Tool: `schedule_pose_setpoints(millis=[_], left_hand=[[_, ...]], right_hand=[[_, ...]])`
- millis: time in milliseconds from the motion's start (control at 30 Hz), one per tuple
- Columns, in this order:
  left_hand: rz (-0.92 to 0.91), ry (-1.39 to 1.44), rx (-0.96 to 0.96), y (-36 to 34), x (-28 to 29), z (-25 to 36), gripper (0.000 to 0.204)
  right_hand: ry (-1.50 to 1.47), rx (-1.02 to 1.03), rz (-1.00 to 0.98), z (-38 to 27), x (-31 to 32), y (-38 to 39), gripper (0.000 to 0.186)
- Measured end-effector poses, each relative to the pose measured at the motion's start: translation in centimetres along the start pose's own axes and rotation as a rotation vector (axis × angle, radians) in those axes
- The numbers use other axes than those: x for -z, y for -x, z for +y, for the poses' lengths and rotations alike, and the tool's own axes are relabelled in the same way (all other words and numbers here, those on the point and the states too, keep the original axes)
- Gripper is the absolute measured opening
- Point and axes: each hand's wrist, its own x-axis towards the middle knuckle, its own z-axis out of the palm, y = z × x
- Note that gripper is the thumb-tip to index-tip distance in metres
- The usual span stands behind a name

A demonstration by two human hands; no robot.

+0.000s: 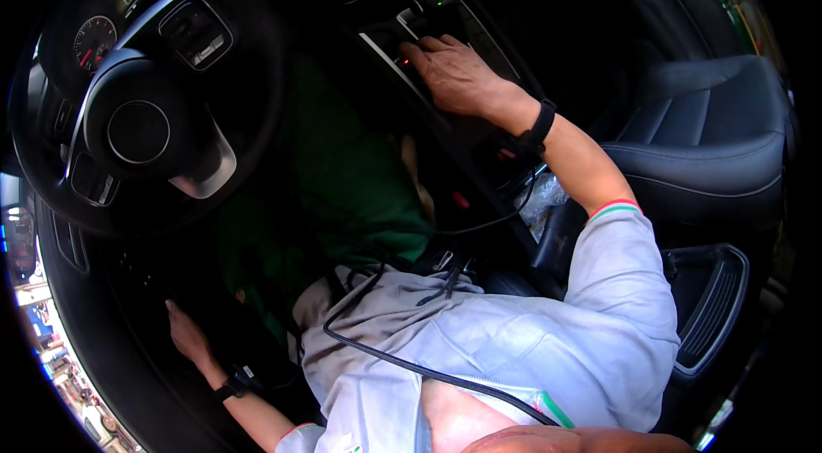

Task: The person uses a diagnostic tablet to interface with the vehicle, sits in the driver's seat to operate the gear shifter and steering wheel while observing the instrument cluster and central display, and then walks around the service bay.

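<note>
Mostly black, silver-edged centre console (481,47).

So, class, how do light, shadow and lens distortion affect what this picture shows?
In the head view, the pale grey shirt and right hand are well lit; in that same view, the green trousers sink into deep shadow; at the head view's left rim, the overbright outdoor scene bends with the fisheye curve.
</note>
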Motion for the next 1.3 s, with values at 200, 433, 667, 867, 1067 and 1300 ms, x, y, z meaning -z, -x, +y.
schedule_pose_setpoints(millis=[200,433,667,867,1067,1300], left_hand=[[-0.034,-0.035,0.029,1.2,3.5,-1.4,0.068],[-0.021,-0.109,-0.049,2.0,6.8,-5.6,0.07],[0.03,-0.132,0.026,4.8,7.7,-1.4,0.064],[0.146,0.526,-0.226,3.5,15.1,1.6,0.058],[-0.107,1.026,-0.265,4.1,19.3,12.8,0.056],[-0.071,1.148,-0.33,2.7,11.9,12.2,0.057]], right_hand=[[0.09,-0.079,-0.166,-3.5,4.4,-0.3,0.039],[1.14,0.154,0.457,-2.6,5.5,2.2,0.039],[0.302,0.138,0.383,4.6,9.1,1.8,0.02],[0.205,0.156,0.456,2.5,16.3,-1.6,0.014],[-0.181,-0.057,0.637,-5.3,27.1,-9.8,0.037],[-0.681,0.025,0.38,-13.3,26.2,-21.2,0.074]])
